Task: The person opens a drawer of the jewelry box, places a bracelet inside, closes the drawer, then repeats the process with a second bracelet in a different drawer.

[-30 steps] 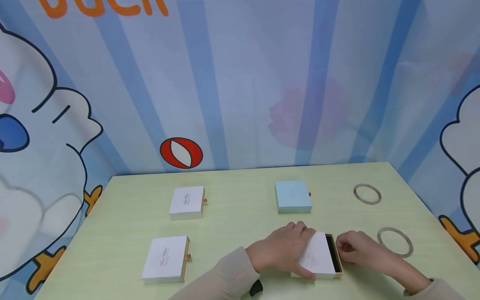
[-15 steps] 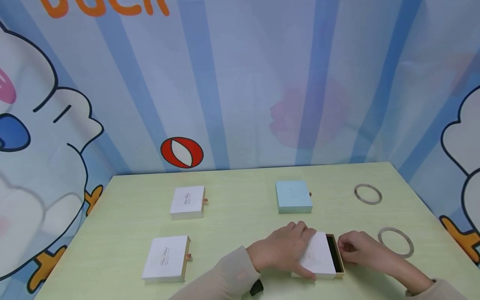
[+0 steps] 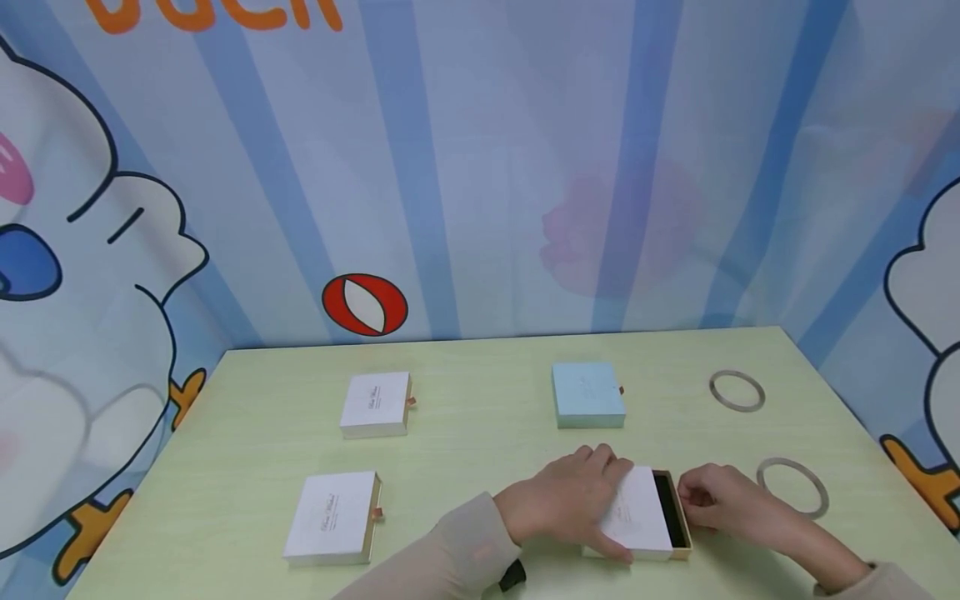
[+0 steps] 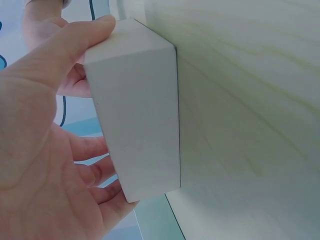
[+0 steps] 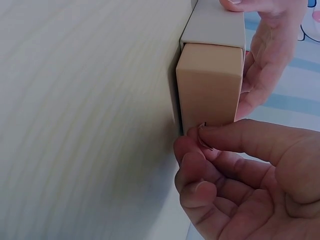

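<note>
A white drawer-style gift box (image 3: 643, 518) lies flat at the front right of the table, its tan drawer (image 5: 207, 85) pulled partly out to the right. A strip of dark interior shows between sleeve and drawer rim in the head view. My left hand (image 3: 566, 497) grips the white sleeve, thumb on the near side and fingers at the far side. At the drawer's front, my right hand (image 3: 726, 502) pinches a small ribbon tab (image 5: 203, 138) between thumb and index finger; that tab is mostly covered by the fingers.
Two more white boxes with ribbon tabs, one at the back left (image 3: 374, 404) and one at the front left (image 3: 331, 517), lie on the table. A light blue box (image 3: 588, 394) sits behind my hands. Grey rings lie at right, one farther back (image 3: 716, 397), one nearer (image 3: 822, 493).
The drawer has slid slightly farther out to the right, and my right hand has shifted right with it. My left hand keeps its grip on the sleeve.
</note>
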Demonstrator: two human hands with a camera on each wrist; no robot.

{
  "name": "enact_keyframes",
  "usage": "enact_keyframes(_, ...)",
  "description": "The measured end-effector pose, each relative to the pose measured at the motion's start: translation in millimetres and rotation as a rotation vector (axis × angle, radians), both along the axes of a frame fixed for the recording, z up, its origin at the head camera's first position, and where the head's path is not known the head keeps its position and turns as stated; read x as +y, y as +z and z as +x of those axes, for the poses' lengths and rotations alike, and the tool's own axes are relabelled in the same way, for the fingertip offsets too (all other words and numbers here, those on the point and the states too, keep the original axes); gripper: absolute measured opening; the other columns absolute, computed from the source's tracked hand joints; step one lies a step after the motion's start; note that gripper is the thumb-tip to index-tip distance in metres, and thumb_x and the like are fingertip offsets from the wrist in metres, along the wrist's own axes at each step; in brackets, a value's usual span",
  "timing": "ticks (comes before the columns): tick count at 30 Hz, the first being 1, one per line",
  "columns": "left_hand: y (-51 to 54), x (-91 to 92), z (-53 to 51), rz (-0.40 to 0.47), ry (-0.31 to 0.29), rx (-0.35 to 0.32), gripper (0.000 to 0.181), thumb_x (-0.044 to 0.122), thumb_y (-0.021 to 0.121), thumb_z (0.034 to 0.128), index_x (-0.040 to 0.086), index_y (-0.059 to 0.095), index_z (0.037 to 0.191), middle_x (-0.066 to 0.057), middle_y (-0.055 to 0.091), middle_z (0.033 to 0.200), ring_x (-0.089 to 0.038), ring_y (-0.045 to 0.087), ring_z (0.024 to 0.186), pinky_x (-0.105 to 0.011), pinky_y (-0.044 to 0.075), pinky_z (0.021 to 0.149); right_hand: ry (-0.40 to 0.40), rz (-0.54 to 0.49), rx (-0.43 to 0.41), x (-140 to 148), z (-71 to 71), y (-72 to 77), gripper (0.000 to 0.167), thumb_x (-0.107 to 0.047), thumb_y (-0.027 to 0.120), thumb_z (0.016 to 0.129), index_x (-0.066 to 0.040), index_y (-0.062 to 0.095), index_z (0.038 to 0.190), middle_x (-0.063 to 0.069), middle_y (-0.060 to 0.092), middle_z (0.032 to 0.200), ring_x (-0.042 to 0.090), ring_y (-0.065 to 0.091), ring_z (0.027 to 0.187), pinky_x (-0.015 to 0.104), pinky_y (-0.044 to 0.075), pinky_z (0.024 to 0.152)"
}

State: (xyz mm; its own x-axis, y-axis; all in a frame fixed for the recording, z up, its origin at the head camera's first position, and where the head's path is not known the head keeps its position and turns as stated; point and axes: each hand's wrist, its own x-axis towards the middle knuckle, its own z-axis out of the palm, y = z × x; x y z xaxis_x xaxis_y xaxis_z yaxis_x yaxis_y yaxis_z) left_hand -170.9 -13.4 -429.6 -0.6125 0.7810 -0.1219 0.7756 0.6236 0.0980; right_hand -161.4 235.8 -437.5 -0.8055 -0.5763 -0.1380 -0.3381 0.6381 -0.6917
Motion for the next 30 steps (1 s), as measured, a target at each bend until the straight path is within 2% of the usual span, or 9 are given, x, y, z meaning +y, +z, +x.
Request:
enact_keyframes(10,0.2,-0.3,0.8,-0.007,-0.008,0.005,0.099,0.074,0.068,0.0765,0.012,0.039,0.148,0.002,0.048,0.127,-0.008,0.045,0.104,-0.018,0.039,0.091,-0.019,-0.003,-0.043,3.2,0.2,-1.2,0.019,0.004,0.061,0.085,-0.011,0.057,0.075,-0.01,0.047,0.061,0.002,0.044,0.056,0.023,0.037,0.051)
enact_keyframes(18,-0.6,-0.9,1.0,0.006,-0.003,-0.011,0.1,0.074,0.068,0.0763,0.012,0.039,0.149,0.001,0.048,0.13,-0.008,0.046,0.104,-0.02,0.042,0.09,-0.005,0.021,-0.003,5.5,0.4,-1.2,0.02,0.003,0.062,0.087,-0.011,0.057,0.074,-0.011,0.046,0.062,0.001,0.042,0.056,0.023,0.037,0.051)
enact_keyframes(30,-0.7,-1.4,0.1,0.004,-0.007,-0.016,0.1,0.075,0.067,0.0765,0.012,0.038,0.15,0.001,0.048,0.131,-0.008,0.046,0.105,-0.02,0.041,0.092,-0.018,0.02,-0.032,8.9,0.2,-0.9,0.019,0.001,0.062,0.088,-0.012,0.057,0.075,-0.01,0.046,0.062,0.002,0.044,0.056,0.023,0.037,0.051)
